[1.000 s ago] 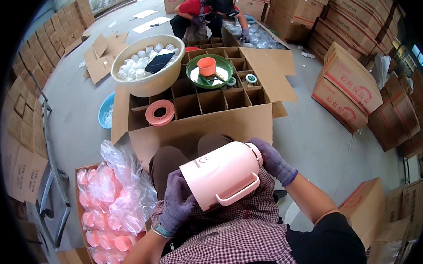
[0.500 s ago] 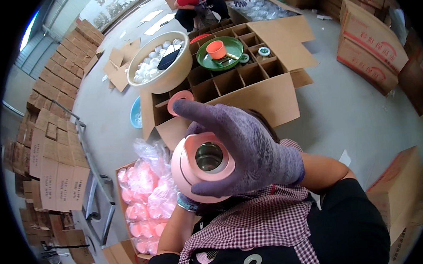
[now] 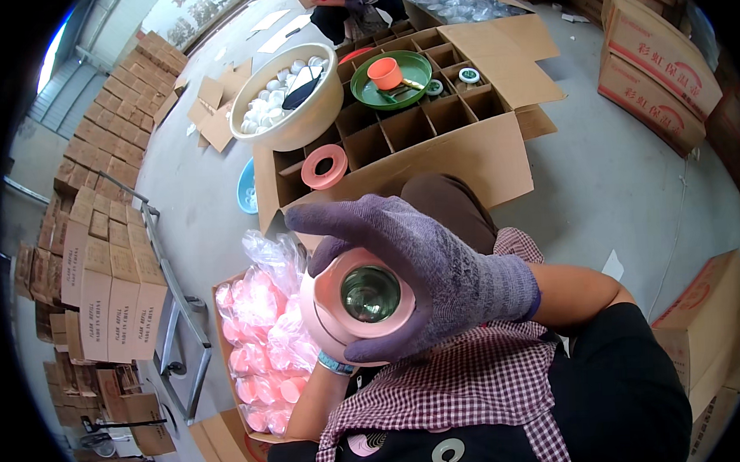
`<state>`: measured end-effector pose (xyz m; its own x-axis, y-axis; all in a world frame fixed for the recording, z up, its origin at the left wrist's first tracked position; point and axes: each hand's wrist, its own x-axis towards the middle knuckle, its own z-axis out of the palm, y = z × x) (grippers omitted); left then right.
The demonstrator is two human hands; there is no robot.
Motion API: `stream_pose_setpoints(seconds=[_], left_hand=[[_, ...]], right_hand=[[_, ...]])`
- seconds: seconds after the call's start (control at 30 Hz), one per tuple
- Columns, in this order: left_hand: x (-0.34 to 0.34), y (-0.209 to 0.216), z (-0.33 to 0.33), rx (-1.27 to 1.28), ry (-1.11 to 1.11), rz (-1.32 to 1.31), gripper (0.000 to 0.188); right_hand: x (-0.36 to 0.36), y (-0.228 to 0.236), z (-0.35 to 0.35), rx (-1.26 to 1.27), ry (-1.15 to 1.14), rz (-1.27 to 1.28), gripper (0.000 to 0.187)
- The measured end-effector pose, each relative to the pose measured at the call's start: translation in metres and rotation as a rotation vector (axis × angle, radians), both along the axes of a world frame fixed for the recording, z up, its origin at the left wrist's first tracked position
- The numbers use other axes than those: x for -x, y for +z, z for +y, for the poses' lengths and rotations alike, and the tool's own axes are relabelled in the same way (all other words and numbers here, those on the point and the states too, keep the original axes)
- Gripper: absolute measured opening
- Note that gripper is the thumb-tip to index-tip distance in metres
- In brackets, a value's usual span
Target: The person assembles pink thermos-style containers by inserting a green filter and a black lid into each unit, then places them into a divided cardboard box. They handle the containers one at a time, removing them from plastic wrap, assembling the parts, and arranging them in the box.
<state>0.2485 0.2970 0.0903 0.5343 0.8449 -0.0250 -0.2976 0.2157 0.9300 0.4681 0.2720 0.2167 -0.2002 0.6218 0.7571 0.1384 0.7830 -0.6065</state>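
Note:
A pink vacuum flask (image 3: 324, 320) is held up in front of my chest, its round mouth facing me. A glassy, greenish inside (image 3: 371, 294) shows through the opening. My right hand (image 3: 425, 270), in a purple-grey knit glove, wraps around the flask's top: thumb along the near rim, index finger stretched past the far side. My left forearm (image 3: 316, 407) reaches up behind the flask; the left hand and its fingers are hidden there. Beyond, a pink ring-shaped part (image 3: 324, 167) rests on the near left corner of a divided carton (image 3: 433, 166).
Bagged pink cups fill a box (image 3: 225, 345) at my left. On the carton stand a cream basin (image 3: 295, 131) of white parts and a green tray (image 3: 421, 68) with an orange cup (image 3: 385, 73). A metal frame (image 3: 199, 379) stands left. Another person (image 3: 356, 9) works beyond.
The flask has tilted, so its mouth now shows a greenish glass inside instead of a silvery one. The whole view has shifted slightly. My right hand keeps its hold.

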Motion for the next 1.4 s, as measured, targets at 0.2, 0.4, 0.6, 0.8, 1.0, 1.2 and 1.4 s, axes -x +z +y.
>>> stream_pose_setpoints(seconds=[0.2,0.4,0.6,0.8,1.0,1.2,1.4], left_hand=[[0.022,0.0,0.012,-0.6,0.003,0.555,0.059],[0.059,-0.005,0.011,0.322,-0.098,-0.574,0.068],[0.108,-0.065,0.025,0.127,0.171,-0.112,0.061],[0.134,-0.07,0.068,0.151,0.212,-0.159,0.061],[0.142,-0.079,0.11,0.189,0.149,-0.187,0.06],[0.14,-0.096,0.117,0.245,0.135,-0.224,0.06],[0.143,-0.099,0.113,0.264,0.127,-0.236,0.059]], right_hand=[[0.004,-0.006,0.008,-0.006,-0.047,0.022,0.099],[0.021,-0.017,0.038,-0.027,-0.046,-0.042,0.106],[0.049,-0.027,0.072,0.002,0.206,-0.011,0.11],[0.077,-0.032,0.11,-0.031,0.327,-0.01,0.082],[0.112,-0.06,0.133,-0.089,0.331,0.064,0.075],[0.125,-0.065,0.148,0.027,0.337,0.014,0.048],[0.125,-0.061,0.148,-0.073,0.331,-0.139,0.03]])
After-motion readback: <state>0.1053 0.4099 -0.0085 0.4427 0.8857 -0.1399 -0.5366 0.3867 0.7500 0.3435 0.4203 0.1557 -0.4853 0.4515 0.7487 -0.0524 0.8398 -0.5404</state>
